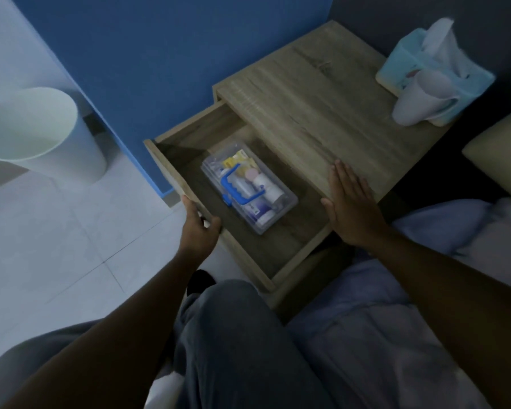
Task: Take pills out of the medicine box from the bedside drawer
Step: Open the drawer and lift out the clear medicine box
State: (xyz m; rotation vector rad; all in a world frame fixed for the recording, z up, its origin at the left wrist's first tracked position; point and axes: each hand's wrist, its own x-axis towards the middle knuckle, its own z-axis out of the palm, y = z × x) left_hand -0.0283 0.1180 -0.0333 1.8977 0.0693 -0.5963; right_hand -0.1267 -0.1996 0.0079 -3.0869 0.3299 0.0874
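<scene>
A: Head view, dim light. What is hard to read here?

B: Plenty. The medicine box is clear plastic, so its contents show through the lid, but they blur together: a few white bottles, something yellow, something pink. Labels cannot be read, and no loose pills can be made out. The drawer's far corner at eleven o'clock sits in shadow, and its back runs under the bedside table top.

A: And where does the box lie?

B: Flat on the drawer floor, lid shut, one blue handle folded across it. The drawer is pulled out, the box toward its middle, touching neither hand.

A: The hands?

B: Two. The left hand grips the drawer's front panel at about seven o'clock from the box, thumb inside, fingers curled over the outer face and mostly hidden. The right hand lies flat and spread, holding nothing, palm down on the tabletop's near edge at three o'clock from the box.

A: What else, counted?

B: One tissue box at the table's two o'clock corner, a white paper cup tipped against it. One pale bin on the floor at nine o'clock, cut by the frame's left edge. A cushion at the right edge is cut off too, and the bedding below it is smeared.
</scene>
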